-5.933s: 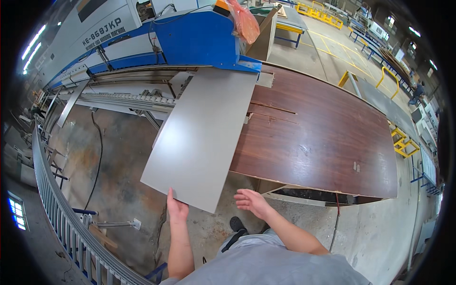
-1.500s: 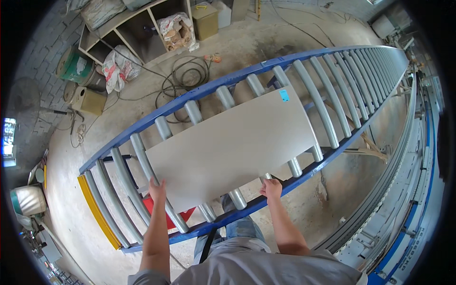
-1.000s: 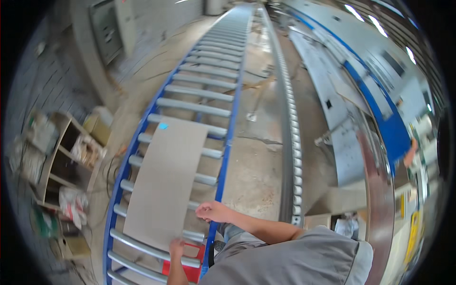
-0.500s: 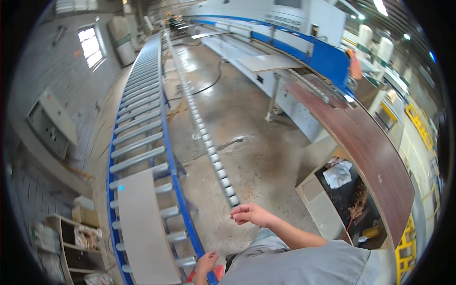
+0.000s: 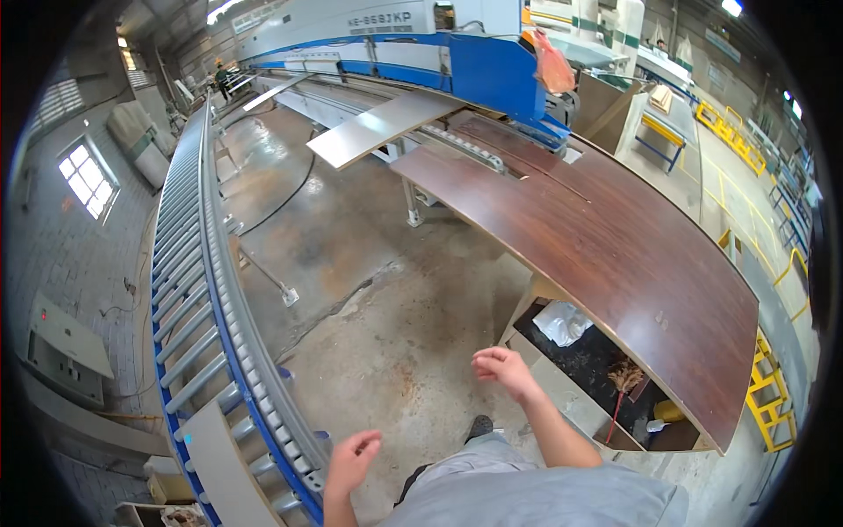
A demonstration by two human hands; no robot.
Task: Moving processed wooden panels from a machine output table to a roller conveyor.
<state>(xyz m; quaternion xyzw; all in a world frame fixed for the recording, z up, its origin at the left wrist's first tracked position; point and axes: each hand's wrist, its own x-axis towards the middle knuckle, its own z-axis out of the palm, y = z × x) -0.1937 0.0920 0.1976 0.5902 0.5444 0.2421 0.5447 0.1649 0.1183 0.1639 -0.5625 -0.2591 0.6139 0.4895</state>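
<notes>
My left hand (image 5: 351, 462) is beside the near end of a wheel rail (image 5: 272, 417), its fingers loosely bent and apart, holding nothing. The rail, a long strip of small pale wheels, lies along the right side of the blue-framed roller conveyor (image 5: 190, 386). My right hand (image 5: 507, 369) hangs in the air over the concrete floor, left of the brown wood-grain tabletop (image 5: 597, 237). Its fingers curl loosely with gaps, and nothing shows in them. A flat grey panel (image 5: 219, 470) rests on the near rollers.
A long white and blue machine (image 5: 492, 75) stands ahead, with a pale panel (image 5: 378, 130) jutting from its side. Beneath the tabletop, an open compartment holds a crumpled white bag (image 5: 562, 323) and a brush (image 5: 625, 378). A black cable (image 5: 290, 195) crosses the floor.
The wheel rail, earlier angled away from the conveyor, now lies along its side. My view has turned right. Both hands have lifted away, and the panel at the machine sticks out further.
</notes>
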